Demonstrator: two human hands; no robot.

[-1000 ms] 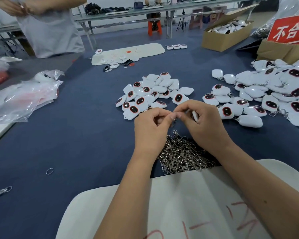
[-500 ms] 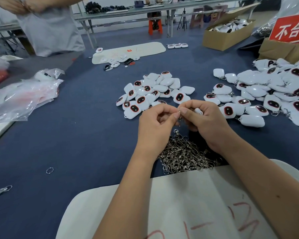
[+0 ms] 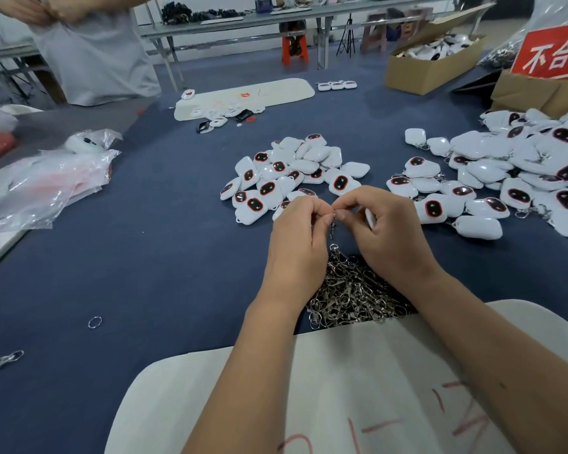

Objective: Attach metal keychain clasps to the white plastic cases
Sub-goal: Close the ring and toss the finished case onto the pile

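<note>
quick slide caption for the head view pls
Left hand and right hand fit a silver metal clasp onto a white plastic case.

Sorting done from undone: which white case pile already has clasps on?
The right-hand pile, beside the right hand: metal rings poke out between its cases. The centre pile shows none.

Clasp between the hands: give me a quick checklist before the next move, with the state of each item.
1. Clasp held: ok, the left hand and the right hand both pinch at its top and it hangs below the fingertips.
2. White case in the right hand: ok, only an edge shows.
3. Ring threaded through the case loop: cannot tell, fingers hide it.
4. Spare clasps near: ok, heaped below the hands.
5. Unfinished cases in reach: ok, just beyond the hands.
6. Finished pile: ok, lying to the right.
</note>
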